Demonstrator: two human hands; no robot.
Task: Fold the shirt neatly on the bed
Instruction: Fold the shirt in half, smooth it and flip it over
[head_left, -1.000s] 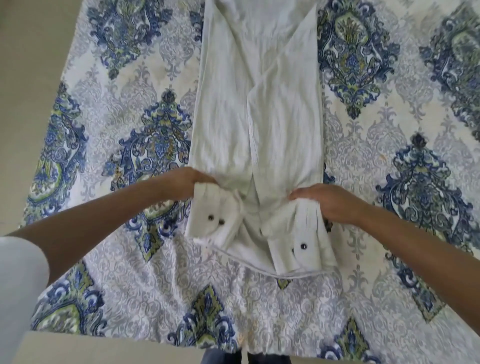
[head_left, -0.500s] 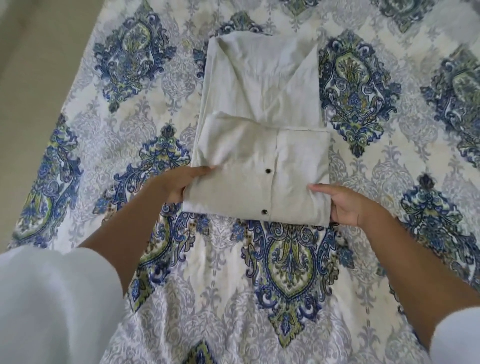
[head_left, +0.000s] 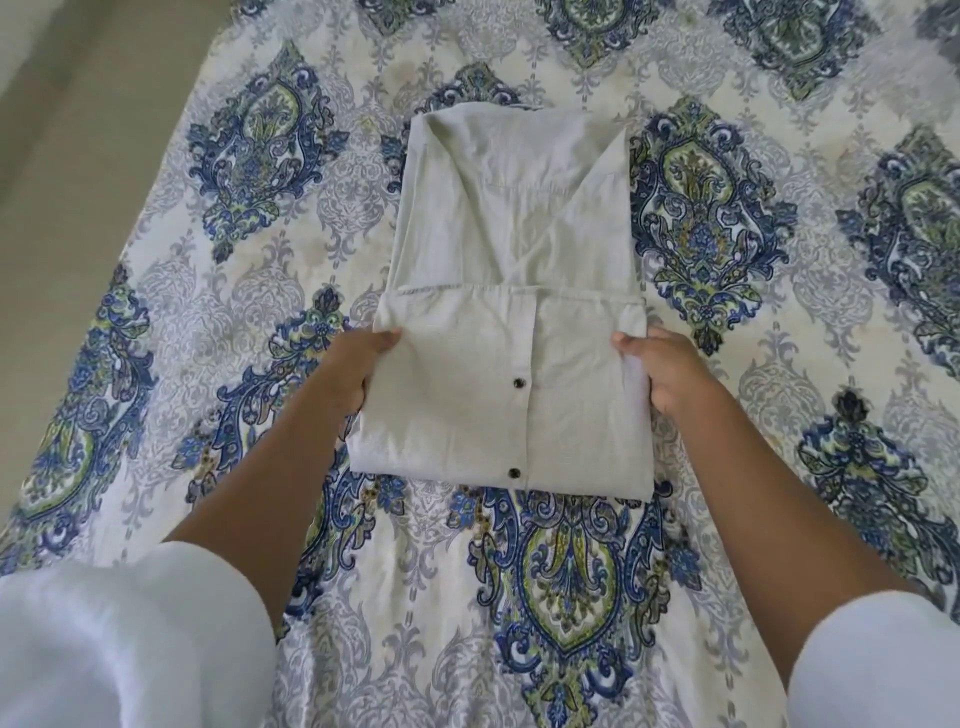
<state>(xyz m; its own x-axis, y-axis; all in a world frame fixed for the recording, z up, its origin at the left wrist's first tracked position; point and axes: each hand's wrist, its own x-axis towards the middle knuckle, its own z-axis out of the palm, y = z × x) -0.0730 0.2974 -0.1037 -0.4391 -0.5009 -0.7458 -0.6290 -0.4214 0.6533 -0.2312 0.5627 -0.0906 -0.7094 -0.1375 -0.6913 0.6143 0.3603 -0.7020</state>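
Observation:
A pale grey shirt (head_left: 514, 312) lies on the bed (head_left: 545, 597), narrowed to a long panel with its lower part folded up over the middle. Two dark buttons show on the folded flap. My left hand (head_left: 353, 369) grips the flap's left edge, thumb on top and fingers underneath. At the flap's right edge my right hand (head_left: 660, 369) holds it the same way. The shirt's upper part lies flat beyond the flap, with a slanted fold line across it.
The bedcover is white with large blue and green medallions. The bed's left edge (head_left: 156, 171) runs diagonally, with beige floor (head_left: 67, 156) beyond it. White sleeves cover both my upper arms at the bottom corners.
Both hands lifted the shirt's bottom with the cuffs and folded it up over the middle. Since then the flap has settled and my hands have shifted slightly up along its side edges.

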